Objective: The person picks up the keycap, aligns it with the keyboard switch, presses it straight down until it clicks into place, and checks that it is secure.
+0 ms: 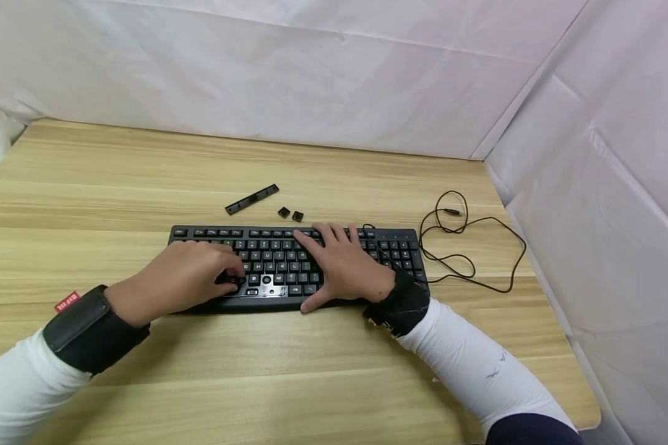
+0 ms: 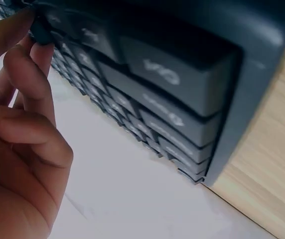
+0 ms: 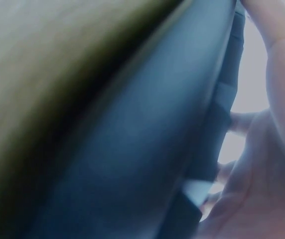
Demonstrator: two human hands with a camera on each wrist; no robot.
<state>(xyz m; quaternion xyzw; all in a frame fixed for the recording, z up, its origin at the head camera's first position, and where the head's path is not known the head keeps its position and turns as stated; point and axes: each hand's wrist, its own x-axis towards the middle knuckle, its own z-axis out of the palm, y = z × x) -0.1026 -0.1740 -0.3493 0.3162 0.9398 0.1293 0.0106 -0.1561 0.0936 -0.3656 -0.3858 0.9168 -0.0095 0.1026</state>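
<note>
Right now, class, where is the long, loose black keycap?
In the head view, the long keycap lies left of centre on the table, just beyond the keyboard, with two small keycaps to its right.

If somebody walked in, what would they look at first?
Probably the black keyboard on the table, with the right hand spread across it and the left hand seemingly pinching a key. Then the loose pieces behind it: a long black bar and two small keycaps. A thin cable curls to the right.

Keyboard: H, K, L legible, most other legends too small. White right sleeve: A, X. Red tag: white lettering, unclear.
</note>
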